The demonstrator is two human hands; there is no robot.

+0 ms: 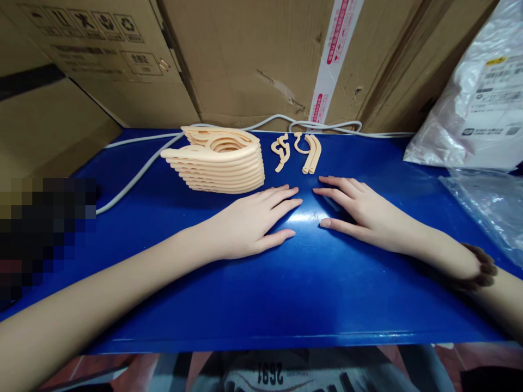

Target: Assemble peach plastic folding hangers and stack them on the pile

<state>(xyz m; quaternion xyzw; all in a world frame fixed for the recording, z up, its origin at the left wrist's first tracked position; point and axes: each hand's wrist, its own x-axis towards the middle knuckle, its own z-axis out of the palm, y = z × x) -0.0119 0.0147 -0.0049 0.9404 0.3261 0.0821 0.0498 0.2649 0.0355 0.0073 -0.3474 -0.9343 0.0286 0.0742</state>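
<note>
My left hand lies flat and open on the blue table, palm down, holding nothing. Its fingertips lie just in front of a stack of peach plastic hanger pieces. My right hand also rests flat and open on the table, fingers spread and pointing left, a short gap from the left hand. Behind both hands lie small peach hook parts and two curved peach strips, apart from my fingers.
Cardboard boxes wall off the back and left. A white cable runs along the table's back edge. Plastic bags fill the right side. A blurred dark patch sits at the left edge. A dark hair tie circles my right wrist.
</note>
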